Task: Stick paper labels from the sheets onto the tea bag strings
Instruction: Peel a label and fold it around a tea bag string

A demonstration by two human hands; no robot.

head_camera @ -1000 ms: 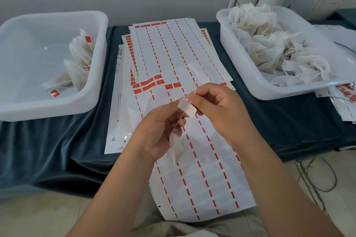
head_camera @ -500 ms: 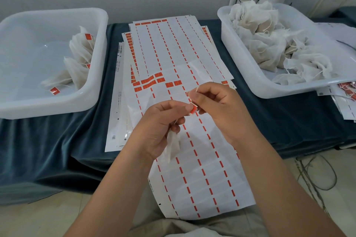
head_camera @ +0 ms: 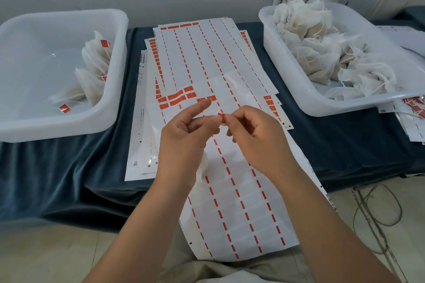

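One small red paper label [head_camera: 220, 116] was pinched between the right hand's [head_camera: 255, 138] thumb and forefinger, with the left hand's [head_camera: 184, 138] thumb and curled fingers closed against its other edge. The left index finger stood straight and clear of it. A second before, the label had shown its white back, open like a flap. Now only red showed, so it looked folded shut, probably over the string, which was too thin to make out. The white mesh tea bag [head_camera: 202, 169] dangled under the left palm, above the long white sheets of red labels [head_camera: 241, 202] that ran off the table edge toward the lap. By that reading this bag was nearly done and wanted only a firm squeeze.

The white plastic tub on the left [head_camera: 110, 108] held a few finished bags [head_camera: 96, 62] with red tags. The matching tub on the right [head_camera: 299, 99] was heaped with untagged bags [head_camera: 317, 48], so most of the work remained. Both tubs sat on a dark blue cloth [head_camera: 69, 179]. Nothing blocked the way to either tub, though the overhanging sheets could slip.
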